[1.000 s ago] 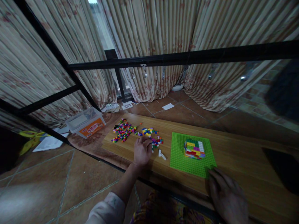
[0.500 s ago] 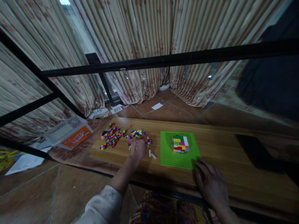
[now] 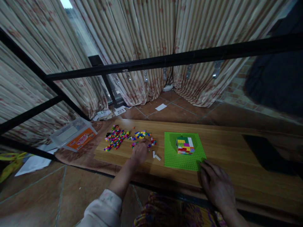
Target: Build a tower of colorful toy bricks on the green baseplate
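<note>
My left hand reaches down into a small group of loose toy bricks on the wooden board, its fingertips hidden behind the back of the hand. Blue, yellow and white bricks lie just beyond it. Two white bricks rest to its right. A green baseplate carries a low block built from many-coloured bricks. At the plate's near right corner lies my right hand, fingers stretched out and fingertips touching the edge.
A larger heap of mixed bricks covers the left of the wooden board. Beyond it stands a clear plastic box with an orange label. A dark flat object lies on the right. Black metal rails cross in front of the curtains.
My left hand has drawn slightly back and shifted among the loose bricks. My right hand stays at the plate's corner. The whole view has moved a little.
</note>
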`<state>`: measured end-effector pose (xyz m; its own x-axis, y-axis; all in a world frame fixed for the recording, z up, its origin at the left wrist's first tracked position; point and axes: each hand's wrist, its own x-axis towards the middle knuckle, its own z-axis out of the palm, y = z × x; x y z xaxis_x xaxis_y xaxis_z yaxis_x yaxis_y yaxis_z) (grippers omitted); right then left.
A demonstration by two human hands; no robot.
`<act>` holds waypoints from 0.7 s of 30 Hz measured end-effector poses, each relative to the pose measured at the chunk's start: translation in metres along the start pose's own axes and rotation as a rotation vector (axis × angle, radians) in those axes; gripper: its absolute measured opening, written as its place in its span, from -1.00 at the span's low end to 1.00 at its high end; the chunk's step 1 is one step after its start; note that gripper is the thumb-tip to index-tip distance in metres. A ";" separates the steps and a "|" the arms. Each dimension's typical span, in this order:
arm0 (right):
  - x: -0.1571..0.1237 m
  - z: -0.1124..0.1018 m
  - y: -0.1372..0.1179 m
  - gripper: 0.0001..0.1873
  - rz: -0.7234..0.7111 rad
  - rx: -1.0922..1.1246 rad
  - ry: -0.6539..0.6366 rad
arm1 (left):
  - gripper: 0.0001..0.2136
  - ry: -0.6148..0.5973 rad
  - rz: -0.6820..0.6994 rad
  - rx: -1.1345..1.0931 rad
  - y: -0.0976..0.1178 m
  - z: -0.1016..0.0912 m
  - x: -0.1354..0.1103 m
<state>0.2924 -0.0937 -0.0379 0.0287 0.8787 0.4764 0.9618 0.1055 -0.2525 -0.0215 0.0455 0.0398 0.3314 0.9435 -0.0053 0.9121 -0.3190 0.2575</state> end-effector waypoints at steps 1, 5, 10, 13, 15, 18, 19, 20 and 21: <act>0.000 0.000 0.000 -0.64 0.000 0.000 -0.003 | -0.69 0.004 0.001 -0.004 -0.001 0.000 0.000; 0.000 0.001 0.002 -0.64 0.003 -0.012 -0.003 | -0.72 0.015 -0.022 -0.008 -0.002 0.000 0.001; 0.000 0.002 0.003 -0.64 -0.009 -0.013 0.007 | -0.84 0.002 -0.071 0.029 0.003 -0.003 0.007; 0.000 0.001 0.002 -0.63 -0.015 -0.012 -0.001 | -0.86 -0.023 -0.110 0.055 0.009 -0.006 0.010; 0.000 0.001 0.001 -0.63 -0.010 -0.015 -0.007 | -0.86 -0.039 -0.127 0.062 0.012 -0.007 0.011; 0.000 0.000 0.001 -0.62 -0.002 -0.015 -0.006 | -0.86 -0.046 -0.145 0.049 0.015 -0.008 0.010; -0.001 0.001 0.001 -0.62 -0.004 -0.010 -0.003 | -0.86 -0.042 -0.150 0.040 0.015 -0.009 0.010; -0.001 0.001 0.001 -0.63 -0.007 -0.003 0.002 | -0.85 -0.037 -0.154 0.037 0.014 -0.010 0.009; -0.001 0.002 0.001 -0.63 -0.010 0.004 0.007 | -0.85 -0.022 -0.158 0.025 0.013 -0.011 0.008</act>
<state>0.2931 -0.0934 -0.0401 0.0206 0.8743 0.4849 0.9611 0.1164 -0.2506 -0.0092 0.0499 0.0534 0.1885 0.9799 -0.0647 0.9589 -0.1694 0.2275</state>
